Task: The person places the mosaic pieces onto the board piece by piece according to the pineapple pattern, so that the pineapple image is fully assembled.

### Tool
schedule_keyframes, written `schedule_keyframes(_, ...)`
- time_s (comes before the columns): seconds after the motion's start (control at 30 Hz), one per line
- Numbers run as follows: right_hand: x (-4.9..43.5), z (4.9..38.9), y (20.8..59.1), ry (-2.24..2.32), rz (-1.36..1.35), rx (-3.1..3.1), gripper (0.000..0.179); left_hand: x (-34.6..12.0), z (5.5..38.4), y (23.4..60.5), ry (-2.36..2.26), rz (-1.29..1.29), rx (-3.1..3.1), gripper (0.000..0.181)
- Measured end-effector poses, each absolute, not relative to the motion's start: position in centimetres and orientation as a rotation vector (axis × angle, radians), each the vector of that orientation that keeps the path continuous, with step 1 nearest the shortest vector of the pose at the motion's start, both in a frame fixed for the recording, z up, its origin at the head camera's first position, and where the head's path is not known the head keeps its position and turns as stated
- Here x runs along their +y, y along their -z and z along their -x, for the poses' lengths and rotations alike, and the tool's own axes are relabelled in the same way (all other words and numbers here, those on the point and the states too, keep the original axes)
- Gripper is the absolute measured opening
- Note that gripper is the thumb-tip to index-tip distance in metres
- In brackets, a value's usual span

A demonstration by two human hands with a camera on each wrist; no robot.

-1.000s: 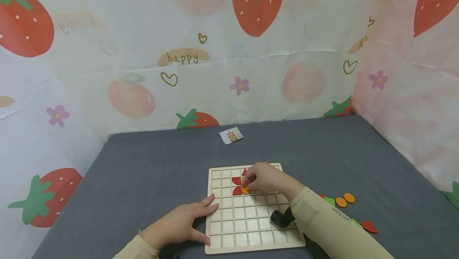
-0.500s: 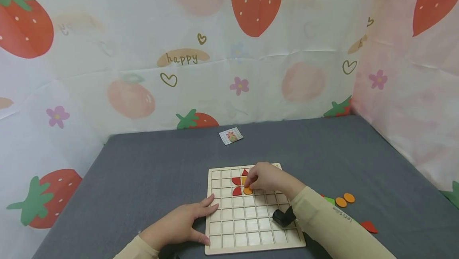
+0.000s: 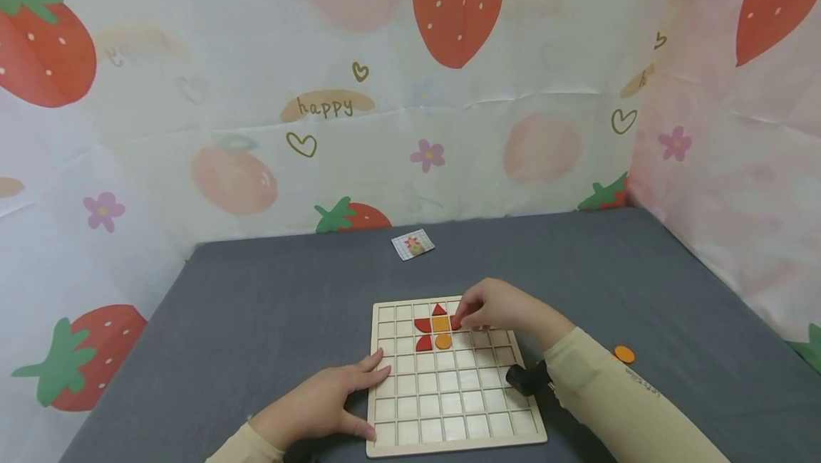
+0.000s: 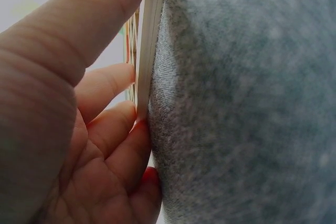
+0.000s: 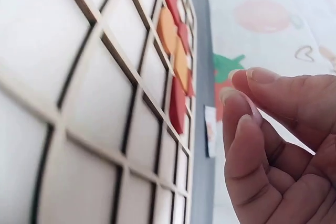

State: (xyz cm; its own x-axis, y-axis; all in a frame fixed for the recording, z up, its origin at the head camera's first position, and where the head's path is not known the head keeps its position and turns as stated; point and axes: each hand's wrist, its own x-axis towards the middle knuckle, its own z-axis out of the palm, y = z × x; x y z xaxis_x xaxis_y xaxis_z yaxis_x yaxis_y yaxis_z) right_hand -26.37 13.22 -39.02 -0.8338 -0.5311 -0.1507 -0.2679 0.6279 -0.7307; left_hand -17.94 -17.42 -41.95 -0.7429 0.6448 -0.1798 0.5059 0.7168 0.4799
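A wooden grid board (image 3: 449,406) lies on the table. My left hand (image 3: 330,395) rests along its left edge, thumb and fingers touching the rim. On the upper cells sit a red triangle (image 3: 439,310), an orange square (image 3: 440,324), curved red pieces (image 3: 422,325) and an orange disc (image 3: 443,341). Just above the upper right cells is my right hand (image 3: 497,310), beside a red piece (image 3: 456,323) right of the square. In the right wrist view that red piece lies on the board, while the loosely curled fingers (image 5: 244,145) are apart from it with nothing visible between them.
A small card (image 3: 413,243) with a gridded picture lies farther back. Another orange disc (image 3: 624,354) is right of the board, by my right sleeve (image 3: 628,385), which hides other loose pieces. A black wrist device (image 3: 527,379) hangs over the board's right side.
The orange disc below the square has shifted slightly right. My right hand has left it and moved right, uncovering the square and disc. My left hand stays at the board's edge.
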Motion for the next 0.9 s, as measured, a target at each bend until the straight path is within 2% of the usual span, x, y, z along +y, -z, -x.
schedule_keyframes(0.43, 19.0, 25.4, 37.2, 0.974, 0.631, 2.566, 0.009, -17.4, 18.0, 42.1, -0.574, -0.887, 2.592, 0.088)
schedule_keyframes(0.9, 23.4, 24.0, 37.7, 0.917, 0.611, 2.583, 0.009, -17.5, 18.1, 42.2, -0.572, -0.87, 2.582, 0.089)
